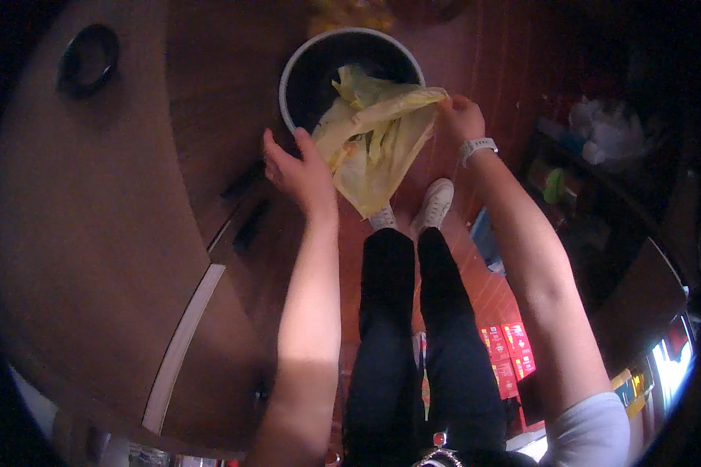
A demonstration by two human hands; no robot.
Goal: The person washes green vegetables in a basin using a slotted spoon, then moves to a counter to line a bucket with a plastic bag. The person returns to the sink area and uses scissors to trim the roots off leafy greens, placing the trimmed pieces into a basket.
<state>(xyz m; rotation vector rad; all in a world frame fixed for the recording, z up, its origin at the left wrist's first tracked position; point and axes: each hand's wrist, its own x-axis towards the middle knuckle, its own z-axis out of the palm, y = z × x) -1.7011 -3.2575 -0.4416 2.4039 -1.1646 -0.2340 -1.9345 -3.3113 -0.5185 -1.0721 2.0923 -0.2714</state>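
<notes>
A thin yellow plastic bag (382, 144) hangs over the near side of a round dark bin (286, 82) with a pale rim. Its upper part lies across the bin's opening, and its lower corner droops toward my shoes. My right hand (461, 118), with a light band on the wrist, pinches the bag's right edge beside the rim. My left hand (294, 167) is just outside the rim's near left, fingers apart, next to the bag's left edge. Nothing shows in its grasp. The bin's inside is mostly dark and partly covered by the bag.
A brown wooden surface (86, 233) fills the left, with a dark round object (89, 61) on it. My white shoes (436, 204) stand on the reddish floor (491, 62). At right is a dark shelf with a clear plastic bag (607, 128); red boxes (510, 350) stand lower down.
</notes>
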